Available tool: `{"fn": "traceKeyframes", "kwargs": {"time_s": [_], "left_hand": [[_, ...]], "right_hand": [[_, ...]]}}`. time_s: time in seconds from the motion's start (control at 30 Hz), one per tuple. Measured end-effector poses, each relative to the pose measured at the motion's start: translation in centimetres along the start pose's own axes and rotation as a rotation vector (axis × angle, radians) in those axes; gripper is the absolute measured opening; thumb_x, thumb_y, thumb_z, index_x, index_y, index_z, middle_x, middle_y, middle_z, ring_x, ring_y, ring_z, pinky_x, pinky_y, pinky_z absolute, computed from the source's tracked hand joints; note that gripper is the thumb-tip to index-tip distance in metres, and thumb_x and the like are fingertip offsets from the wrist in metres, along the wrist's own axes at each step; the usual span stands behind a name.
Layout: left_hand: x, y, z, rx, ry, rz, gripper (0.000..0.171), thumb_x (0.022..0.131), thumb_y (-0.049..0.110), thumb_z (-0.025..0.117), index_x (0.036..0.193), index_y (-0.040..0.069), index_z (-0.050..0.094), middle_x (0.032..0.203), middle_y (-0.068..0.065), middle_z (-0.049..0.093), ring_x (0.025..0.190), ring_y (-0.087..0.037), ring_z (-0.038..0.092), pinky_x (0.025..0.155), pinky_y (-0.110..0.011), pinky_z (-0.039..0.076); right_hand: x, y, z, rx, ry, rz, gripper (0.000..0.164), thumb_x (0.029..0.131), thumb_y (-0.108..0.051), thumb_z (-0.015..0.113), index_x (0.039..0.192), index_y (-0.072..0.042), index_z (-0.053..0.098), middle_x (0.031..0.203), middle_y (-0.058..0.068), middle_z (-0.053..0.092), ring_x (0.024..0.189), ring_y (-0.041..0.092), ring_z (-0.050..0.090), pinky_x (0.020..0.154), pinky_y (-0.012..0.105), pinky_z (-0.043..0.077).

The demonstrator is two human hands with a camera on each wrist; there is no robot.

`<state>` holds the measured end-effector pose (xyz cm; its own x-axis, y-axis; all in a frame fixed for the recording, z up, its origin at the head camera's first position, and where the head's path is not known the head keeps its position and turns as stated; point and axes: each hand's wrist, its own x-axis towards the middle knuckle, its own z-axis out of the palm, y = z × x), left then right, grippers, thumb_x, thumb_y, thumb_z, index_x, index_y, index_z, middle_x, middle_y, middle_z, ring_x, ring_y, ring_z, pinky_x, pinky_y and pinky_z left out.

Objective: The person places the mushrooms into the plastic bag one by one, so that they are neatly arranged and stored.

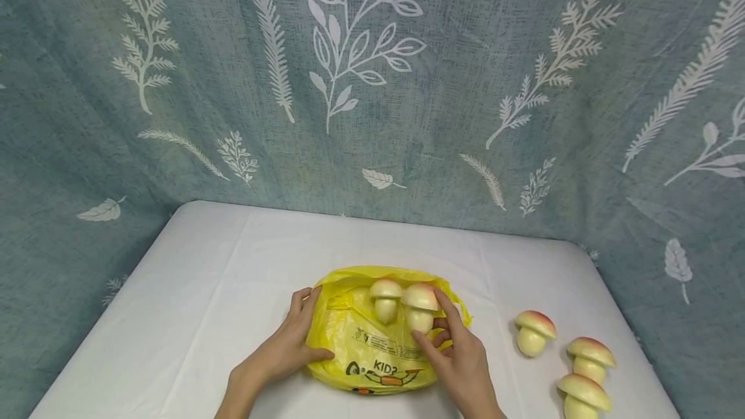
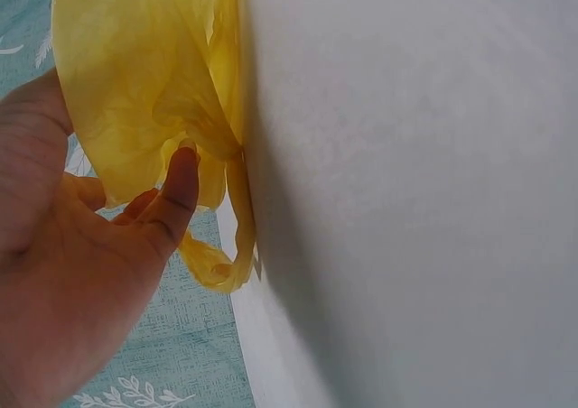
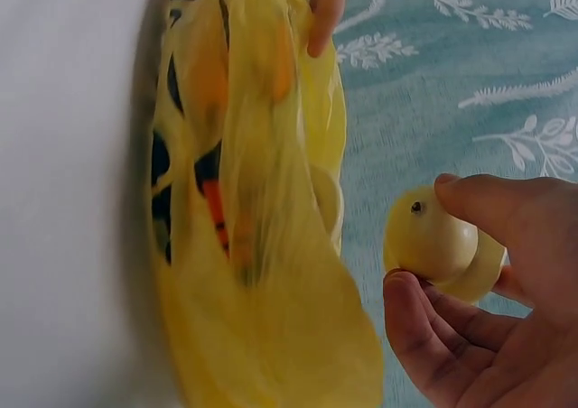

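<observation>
A yellow plastic bag (image 1: 343, 338) with printed lettering lies on the table, its mouth spread toward the back. My left hand (image 1: 285, 344) grips the bag's left side, thumb in front and fingers at the rim; in the left wrist view its fingertips press into the yellow film (image 2: 135, 74). My right hand (image 1: 465, 357) holds a cream mushroom figure (image 1: 420, 317) with a reddish cap over the bag's right part. In the right wrist view this mushroom's stem end (image 3: 438, 241) shows a small dark hole. A second mushroom (image 1: 385, 308) sits in the bag mouth beside it.
To the right on the white tablecloth (image 1: 233, 277) stand three more mushrooms: one alone (image 1: 532, 333), and a back one (image 1: 590, 357) close behind a front one (image 1: 584, 396). A green leaf-patterned curtain (image 1: 407, 115) hangs beyond the table's far edge.
</observation>
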<state>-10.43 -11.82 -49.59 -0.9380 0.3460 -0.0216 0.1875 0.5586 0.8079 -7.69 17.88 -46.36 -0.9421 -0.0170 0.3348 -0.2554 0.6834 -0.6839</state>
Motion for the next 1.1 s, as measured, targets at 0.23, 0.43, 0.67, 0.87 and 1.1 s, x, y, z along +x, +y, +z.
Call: {"fn": "traceKeyframes", "kwargs": {"time_s": [0.23, 0.43, 0.67, 0.87, 1.1], "left_hand": [[0.0, 0.0, 0.0, 0.001, 0.001, -0.003, 0.112, 0.079, 0.023, 0.086, 0.159, 0.007, 0.01, 0.154, -0.015, 0.015, 0.143, -0.037, 0.023, 0.112, -0.056, 0.026], [0.0, -0.1, 0.1, 0.006, 0.002, 0.001, 0.112, 0.078, 0.024, 0.086, 0.159, 0.007, 0.01, 0.154, -0.015, 0.015, 0.143, -0.037, 0.022, 0.113, -0.056, 0.026], [0.0, 0.0, 0.1, 0.01, 0.008, 0.001, 0.112, 0.077, 0.023, 0.086, 0.159, 0.007, 0.011, 0.153, -0.014, 0.017, 0.143, -0.037, 0.024, 0.113, -0.056, 0.026], [0.0, 0.0, 0.1, 0.012, 0.012, 0.006, 0.112, 0.077, 0.023, 0.086, 0.159, 0.006, 0.012, 0.153, -0.014, 0.017, 0.142, -0.037, 0.025, 0.112, -0.055, 0.026], [0.0, -0.1, 0.1, 0.002, 0.003, 0.013, 0.112, 0.078, 0.023, 0.086, 0.159, 0.006, 0.011, 0.153, -0.014, 0.017, 0.142, -0.038, 0.024, 0.112, -0.057, 0.026]], "right_hand": [[0.8, -1.1, 1.1, 0.012, -0.042, -0.026, 0.082, 0.083, -0.022, 0.082, 0.152, -0.029, 0.038, 0.09, -0.003, 0.07, 0.063, 0.001, 0.055, 0.052, 0.02, 0.048], [1.4, -2.0, 2.3, 0.014, -0.089, -0.034, 0.079, 0.084, -0.025, 0.081, 0.152, -0.026, 0.039, 0.093, -0.001, 0.07, 0.063, 0.001, 0.055, 0.052, 0.021, 0.048], [1.8, -3.0, 3.9, -0.009, -0.153, -0.027, 0.075, 0.087, -0.032, 0.078, 0.151, -0.024, 0.041, 0.094, -0.004, 0.068, 0.063, 0.003, 0.052, 0.049, 0.021, 0.043], [2.1, -3.4, 5.2, 0.015, -0.211, -0.036, 0.073, 0.089, -0.035, 0.075, 0.152, -0.022, 0.04, 0.099, 0.001, 0.069, 0.063, 0.002, 0.052, 0.052, 0.021, 0.045], [2.6, -3.5, 6.7, 0.018, -0.249, -0.064, 0.073, 0.09, -0.03, 0.075, 0.152, -0.016, 0.039, 0.098, 0.007, 0.069, 0.057, 0.001, 0.05, 0.05, 0.021, 0.045]]}}
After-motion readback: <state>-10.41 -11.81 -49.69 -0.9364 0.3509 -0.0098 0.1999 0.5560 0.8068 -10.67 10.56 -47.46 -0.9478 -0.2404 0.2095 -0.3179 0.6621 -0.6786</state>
